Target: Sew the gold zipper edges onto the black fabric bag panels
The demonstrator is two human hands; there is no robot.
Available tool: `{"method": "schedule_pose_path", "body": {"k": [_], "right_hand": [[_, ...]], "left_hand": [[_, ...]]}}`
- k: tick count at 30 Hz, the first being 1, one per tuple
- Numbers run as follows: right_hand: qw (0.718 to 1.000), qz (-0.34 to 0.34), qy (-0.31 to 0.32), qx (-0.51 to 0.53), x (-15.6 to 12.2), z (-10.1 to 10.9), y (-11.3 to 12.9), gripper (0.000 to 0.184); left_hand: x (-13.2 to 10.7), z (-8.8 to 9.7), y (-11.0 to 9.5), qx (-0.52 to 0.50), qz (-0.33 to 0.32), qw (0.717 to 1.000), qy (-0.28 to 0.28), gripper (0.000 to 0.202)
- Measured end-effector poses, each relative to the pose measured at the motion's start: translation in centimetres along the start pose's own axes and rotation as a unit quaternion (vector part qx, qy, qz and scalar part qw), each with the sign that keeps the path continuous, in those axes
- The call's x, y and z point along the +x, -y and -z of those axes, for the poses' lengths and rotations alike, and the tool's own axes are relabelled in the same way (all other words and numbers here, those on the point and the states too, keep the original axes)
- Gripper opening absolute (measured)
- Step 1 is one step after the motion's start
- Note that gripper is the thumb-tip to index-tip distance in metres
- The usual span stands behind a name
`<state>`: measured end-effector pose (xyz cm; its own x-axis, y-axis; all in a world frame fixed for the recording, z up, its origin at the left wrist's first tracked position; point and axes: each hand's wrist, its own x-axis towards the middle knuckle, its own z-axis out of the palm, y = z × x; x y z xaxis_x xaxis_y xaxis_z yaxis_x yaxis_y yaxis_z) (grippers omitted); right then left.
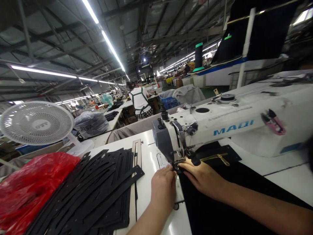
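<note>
A large piece of black fabric (207,209) lies under the head of a white sewing machine (234,120) and spreads to the lower right. My right hand (204,178) rests on this fabric, its thumb and fingers pinched together on the edge by the presser foot (175,163). Just left of the foot is my left hand (163,186), closed, with fingertips close to the needle area; what they hold is hidden. Behind my right hand, a gold zipper (216,157) with a dangling pull shows on the black material.
Slotted black panels (105,189) lie in an overlapping pile on the left, beside a red plastic bag (36,182). A white fan (37,124) stands behind them. Pink thread snips (274,122) sit on the machine arm. Further off, a person (140,101) faces away among other worktables.
</note>
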<state>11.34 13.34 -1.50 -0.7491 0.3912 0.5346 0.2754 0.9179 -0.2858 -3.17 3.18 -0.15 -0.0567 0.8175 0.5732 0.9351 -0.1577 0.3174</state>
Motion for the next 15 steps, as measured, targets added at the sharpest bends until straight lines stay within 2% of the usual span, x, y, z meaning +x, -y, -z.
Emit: {"method": "schedule_pose_path", "body": {"k": [2, 3, 4, 6, 8, 9, 10, 11, 12, 13, 15], "right_hand": [[0.997, -0.022, -0.005, -0.068, -0.3, -0.3, -0.2, 0.034], [0.994, -0.033, -0.008, -0.102, -0.7, -0.4, -0.3, 0.041], [0.991, -0.042, -0.011, -0.130, -1.3, -0.4, -0.3, 0.048], [0.985, -0.044, -0.023, -0.167, -3.0, 0.0, 0.2, 0.058], [0.979, -0.032, -0.059, -0.194, -5.2, 0.7, 1.4, 0.064], [0.975, -0.022, -0.077, -0.206, -6.4, 1.1, 2.2, 0.066], [0.972, -0.011, -0.091, -0.216, -7.8, 1.4, 3.0, 0.069], [0.970, 0.003, -0.099, -0.224, -9.1, 1.5, 3.9, 0.072], [0.967, 0.020, -0.105, -0.229, -10.5, 1.6, 4.7, 0.076], [0.965, 0.041, -0.114, -0.231, -11.8, 1.5, 5.3, 0.078], [0.963, 0.079, -0.141, -0.216, -13.9, 1.4, 6.1, 0.080]], "left_hand": [[-0.2, 0.5, -0.2, -0.101, 0.093, 0.990, -0.011, 0.017], [-0.4, 0.8, -0.5, -0.182, 0.163, 0.970, -0.015, 0.015], [-0.7, 1.2, -0.8, -0.272, 0.237, 0.932, -0.019, 0.015], [-1.4, 2.2, -1.9, -0.433, 0.358, 0.827, -0.020, 0.022], [-2.2, 3.0, -3.4, -0.541, 0.425, 0.725, 0.030, 0.033], [-2.6, 3.2, -4.2, -0.573, 0.440, 0.688, 0.070, 0.038], [-2.9, 3.3, -5.1, -0.589, 0.445, 0.665, 0.115, 0.042], [-3.2, 3.3, -5.9, -0.587, 0.444, 0.658, 0.158, 0.046], [-3.5, 3.2, -6.7, -0.572, 0.442, 0.666, 0.186, 0.048], [-3.8, 3.1, -7.4, -0.544, 0.438, 0.687, 0.198, 0.048], [-4.4, 2.9, -8.6, -0.454, 0.426, 0.758, 0.194, 0.040]]}}
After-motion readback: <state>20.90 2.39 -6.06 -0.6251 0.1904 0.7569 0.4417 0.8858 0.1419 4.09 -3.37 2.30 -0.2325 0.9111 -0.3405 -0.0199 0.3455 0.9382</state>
